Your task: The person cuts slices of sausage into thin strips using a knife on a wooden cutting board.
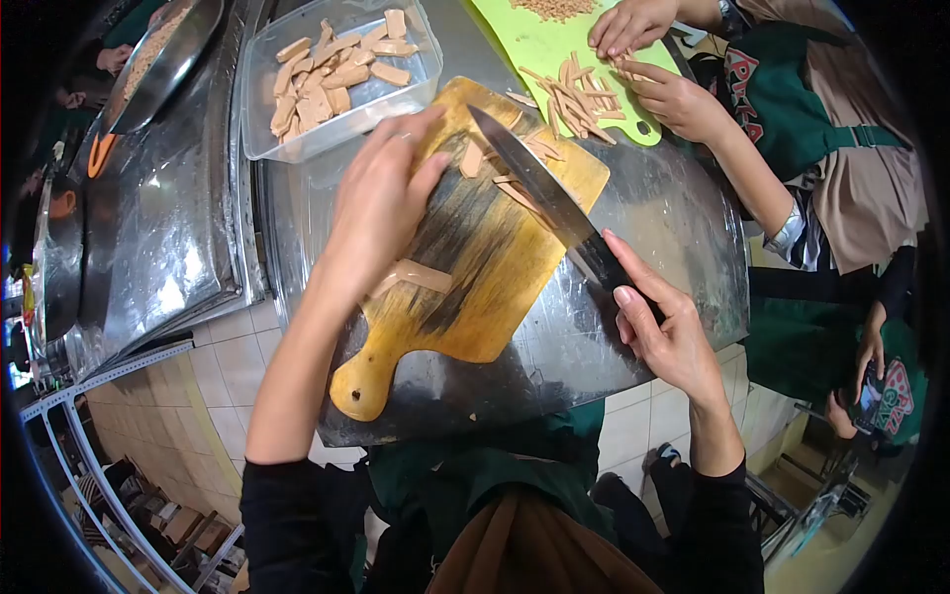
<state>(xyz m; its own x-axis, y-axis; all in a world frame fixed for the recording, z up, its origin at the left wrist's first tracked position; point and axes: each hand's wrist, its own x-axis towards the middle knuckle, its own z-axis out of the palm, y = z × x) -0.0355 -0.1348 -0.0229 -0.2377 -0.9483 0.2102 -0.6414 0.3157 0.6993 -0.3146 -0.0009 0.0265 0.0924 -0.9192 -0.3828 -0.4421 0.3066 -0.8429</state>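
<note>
A wooden cutting board (485,287) lies on the metal table, its handle toward me. My right hand (668,332) is closed round the black handle of a large knife (539,183), whose blade slants over the board's right side. My left hand (386,188) is over the board's left edge, thumb and fingers apart, with no item visible in it. Beside its thumb is a light-brown piece (472,159). Thin cut strips (539,148) lie partly behind the blade. Two longer pieces (421,276) rest near my left wrist.
A clear plastic tub (267,148) of brown pieces stands at the back left. At the back right, a co-worker's hands (678,99) work at a green board (500,30) with strips. A metal bowl (203,49) is at far left; another person holds a phone at right.
</note>
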